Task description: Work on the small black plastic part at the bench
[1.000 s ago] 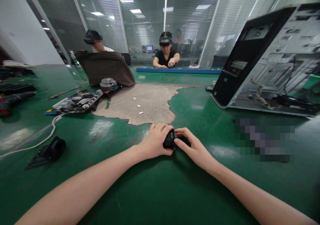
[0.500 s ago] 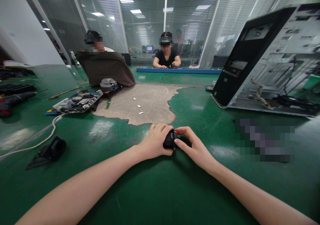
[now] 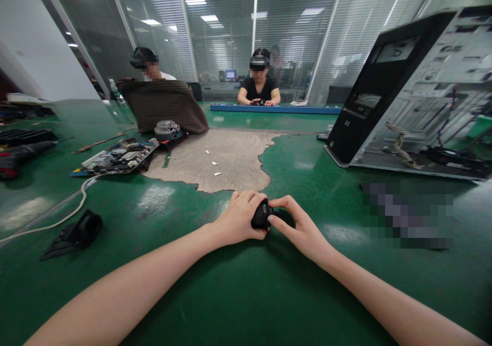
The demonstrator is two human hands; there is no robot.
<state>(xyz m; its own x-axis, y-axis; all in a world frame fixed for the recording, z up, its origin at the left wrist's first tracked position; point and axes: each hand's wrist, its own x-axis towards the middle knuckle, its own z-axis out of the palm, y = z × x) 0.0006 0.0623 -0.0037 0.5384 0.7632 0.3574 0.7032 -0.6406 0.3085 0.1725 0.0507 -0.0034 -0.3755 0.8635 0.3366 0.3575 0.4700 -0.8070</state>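
Observation:
My left hand (image 3: 239,218) is wrapped round a small black device (image 3: 260,215) just above the green table, its fingers covering the far and left sides. What kind of device it is I cannot make out. From the right, my right hand (image 3: 298,225) pinches the device's edge between thumb and index fingertip. The other fingers of that hand are mostly hidden behind.
To the left lie a black part with a round opening (image 3: 86,228), a white cable (image 3: 82,195), a circuit board (image 3: 119,157) and a drill (image 3: 23,154). A computer case (image 3: 376,89) stands at right near a pixelated item (image 3: 403,215). Two people sit beyond the table.
My hands and the black device have hardly moved. The person across the table has shifted slightly to the right, with both hands now closer together.

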